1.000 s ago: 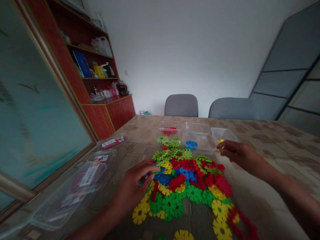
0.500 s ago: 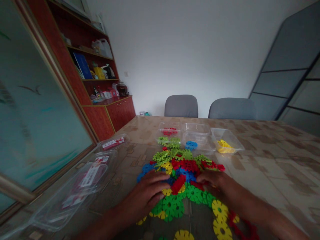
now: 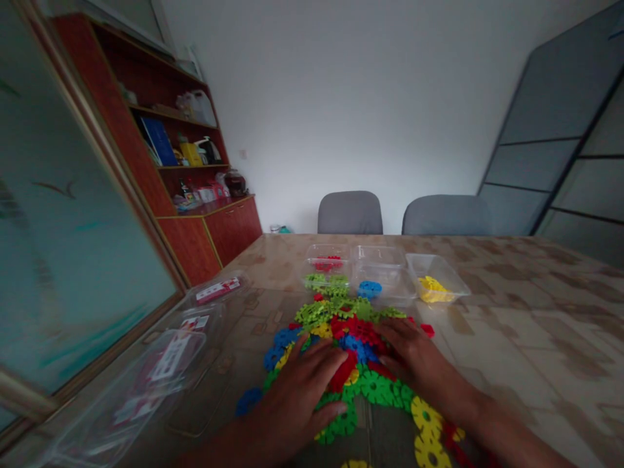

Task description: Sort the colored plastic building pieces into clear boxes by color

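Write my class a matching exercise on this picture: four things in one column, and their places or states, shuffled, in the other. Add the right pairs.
Column 1
1. Rightmost clear tub
2. Grey chairs
3. Labelled clear plastic packaging
4. Left hand

Column 2
A. Beyond the far edge of the table
B. Fingers spread over the heap of coloured pieces
C. Holding yellow pieces
D. Along the left side of the table

Pairs: 1-C, 2-A, 3-D, 4-B
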Motion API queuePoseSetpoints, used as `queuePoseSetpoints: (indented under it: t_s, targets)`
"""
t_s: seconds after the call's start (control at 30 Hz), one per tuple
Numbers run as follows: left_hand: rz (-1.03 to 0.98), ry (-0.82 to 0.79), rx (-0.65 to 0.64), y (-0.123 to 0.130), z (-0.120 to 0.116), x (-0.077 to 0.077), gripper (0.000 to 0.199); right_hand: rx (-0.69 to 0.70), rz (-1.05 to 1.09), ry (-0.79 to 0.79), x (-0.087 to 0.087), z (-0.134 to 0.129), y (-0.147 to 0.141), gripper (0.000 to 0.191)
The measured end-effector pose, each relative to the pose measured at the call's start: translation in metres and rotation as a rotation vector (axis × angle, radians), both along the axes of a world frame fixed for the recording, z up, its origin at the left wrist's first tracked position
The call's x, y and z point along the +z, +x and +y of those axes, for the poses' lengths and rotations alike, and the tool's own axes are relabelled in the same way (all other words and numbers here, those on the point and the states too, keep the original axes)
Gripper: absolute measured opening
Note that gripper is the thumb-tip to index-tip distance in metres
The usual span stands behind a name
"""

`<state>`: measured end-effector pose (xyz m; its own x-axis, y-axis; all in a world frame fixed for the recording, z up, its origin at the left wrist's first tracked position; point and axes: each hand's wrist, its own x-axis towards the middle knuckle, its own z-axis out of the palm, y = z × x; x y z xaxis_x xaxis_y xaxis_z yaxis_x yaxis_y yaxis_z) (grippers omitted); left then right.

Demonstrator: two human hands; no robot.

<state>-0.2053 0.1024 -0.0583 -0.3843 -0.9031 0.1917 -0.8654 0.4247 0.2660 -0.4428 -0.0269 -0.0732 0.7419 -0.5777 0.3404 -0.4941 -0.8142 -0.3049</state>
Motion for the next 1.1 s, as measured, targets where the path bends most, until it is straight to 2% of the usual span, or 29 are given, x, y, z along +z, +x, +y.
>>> queuePoseSetpoints:
  t_s: [0.1,0.17,0.33,0.43,0.53,0.63,0.77,0.83,0.93,1.1]
  targets:
    - [-0.040,0.006,-0.007,-0.006,-0.001,0.004,0.066,0.001,-0.039,0.084,0.011,0.006,0.002,0.023]
    - [-0.044,-0.008,-0.004,-0.010,-0.003,0.006,0.064,-0.008,-0.060,0.109,0.014,0.005,0.001,0.021]
    - [0.024,-0.085,-0.022,-0.021,-0.013,0.004,0.050,-0.032,-0.029,0.034,0.006,-0.002,-0.003,0.047]
    - [0.114,-0.085,-0.021,-0.024,-0.015,0.000,0.046,0.000,-0.038,0.065,0.009,0.000,-0.005,0.032]
    - [0.242,-0.047,0.046,-0.022,-0.015,-0.001,0.040,0.032,-0.105,0.136,0.020,0.004,-0.007,0.021]
    - [0.316,-0.017,0.116,-0.014,-0.016,0.001,0.034,0.033,-0.174,0.224,0.031,0.004,-0.010,0.023]
    - [0.321,-0.050,0.146,-0.002,-0.020,0.004,0.030,0.031,-0.156,0.288,0.031,-0.005,-0.017,0.027]
    - [0.268,-0.074,0.113,0.001,-0.022,0.005,0.031,0.023,-0.119,0.266,0.025,-0.011,-0.020,0.028]
    - [0.172,-0.011,0.049,0.000,-0.022,0.006,0.032,-0.045,-0.081,0.146,0.015,-0.016,-0.020,0.029]
    - [0.181,0.056,0.013,-0.005,-0.019,0.008,0.047,-0.064,0.021,0.021,0.011,-0.007,-0.007,0.029]
